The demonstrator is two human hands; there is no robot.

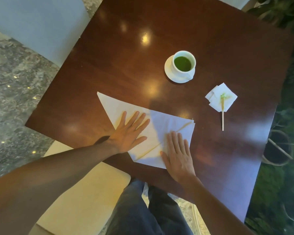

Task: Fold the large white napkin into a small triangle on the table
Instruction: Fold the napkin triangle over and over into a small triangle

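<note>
Both palms flat, fingers spread, gripping nothing: left hand (pixel 128 133) and right hand (pixel 177 153) press the white napkin (pixel 153 131), a big triangle at the near edge of the table (pixel 109 48), well short of the cup (pixel 184 62) on its saucer. Risks, my read: slick tabletop, napkin slides when a palm lifts; layers skew, crease goes crooked. No readable writing or labels anywhere
</note>
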